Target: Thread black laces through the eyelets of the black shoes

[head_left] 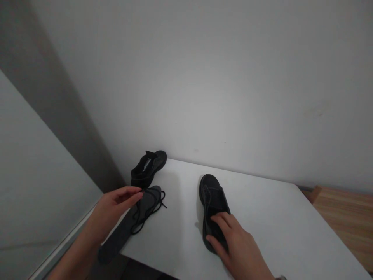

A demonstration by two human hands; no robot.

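- I see the right hand [237,245] at the lower centre of the frame. It grasps the heel end of a black shoe [213,198], with the fingers laid over the top and the thumb along the shoe's left side.
- That shoe lies on the white tabletop [279,229], toe pointing towards the wall [204,77].
- The left hand [115,208] hovers at the lower left, fingers stretched out together with the thumb close under them. I cannot tell whether it pinches anything.
- Its fingertips are just above a grey insole [125,231], which hangs over the tabletop's left edge.
- A black lace [150,212] lies looped across the insole's far end.
- A second black shoe [147,169] sits behind the insole at the tabletop's far left corner, against the wall.
- Wooden flooring [344,217] shows at the right edge.
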